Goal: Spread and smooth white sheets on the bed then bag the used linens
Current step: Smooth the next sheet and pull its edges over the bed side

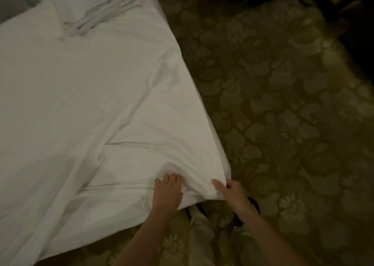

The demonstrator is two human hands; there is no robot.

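A white sheet (85,96) covers the bed, which fills the left half of the view. Folds and creases run toward the near corner of the bed. My left hand (168,191) grips a bunch of the sheet just left of that corner, fingers curled into the cloth. At the corner itself my right hand (232,191) pinches the sheet's edge between thumb and fingers. A stack of folded white linens (91,7) lies on the bed at the far end.
Green carpet with a flower pattern (283,124) covers the floor right of the bed. Dark furniture (344,13) stands at the far right. My legs and a dark shoe (255,204) are below the bed corner.
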